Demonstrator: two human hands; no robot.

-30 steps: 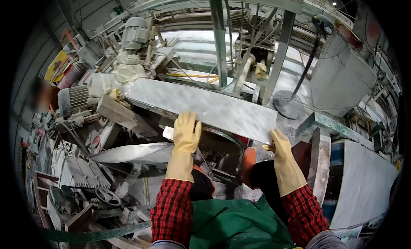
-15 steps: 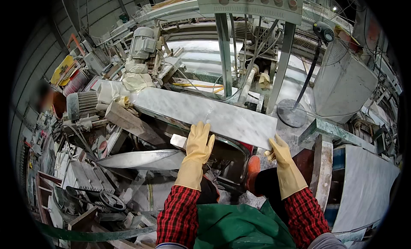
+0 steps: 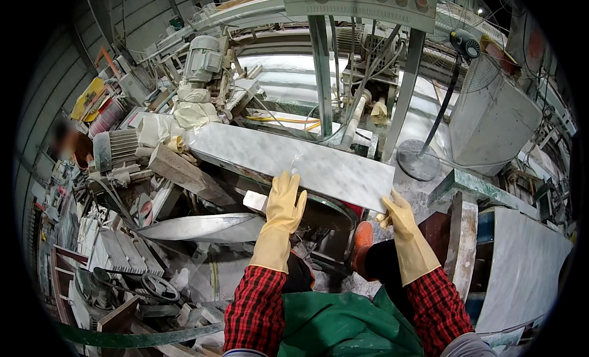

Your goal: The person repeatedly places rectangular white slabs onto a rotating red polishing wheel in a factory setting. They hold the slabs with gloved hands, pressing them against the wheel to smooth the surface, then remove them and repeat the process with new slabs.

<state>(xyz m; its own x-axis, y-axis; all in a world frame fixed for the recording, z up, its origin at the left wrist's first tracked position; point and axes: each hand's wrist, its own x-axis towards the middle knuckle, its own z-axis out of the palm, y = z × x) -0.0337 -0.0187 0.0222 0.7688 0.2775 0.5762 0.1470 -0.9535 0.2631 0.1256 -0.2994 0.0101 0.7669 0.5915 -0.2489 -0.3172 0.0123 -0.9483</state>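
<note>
A long slab of white-and-grey marble (image 3: 288, 159) lies at a slant in front of me, with its right end nearer to me. Gloved in pale yellow rubber, my left hand (image 3: 283, 205) rests its fingertips on the near edge around mid-length, fingers a little apart. At the slab's right corner, my right hand (image 3: 402, 219) in a matching glove has its fingers bent against the end. The slab hides part of what those fingers do. Below my left hand's wrist side, a small white block (image 3: 255, 201) juts out close to the glove.
Left of the slab are a stone beam (image 3: 187, 176), a finned motor (image 3: 116, 149) and a curved metal sheet (image 3: 199, 228). A control panel (image 3: 362, 4) stands on posts beyond it. To the right are a fan stand (image 3: 418, 161) and a pale leaning panel (image 3: 521, 265).
The slab and my right hand have shifted very slightly left. My left hand keeps its place on the near edge.
</note>
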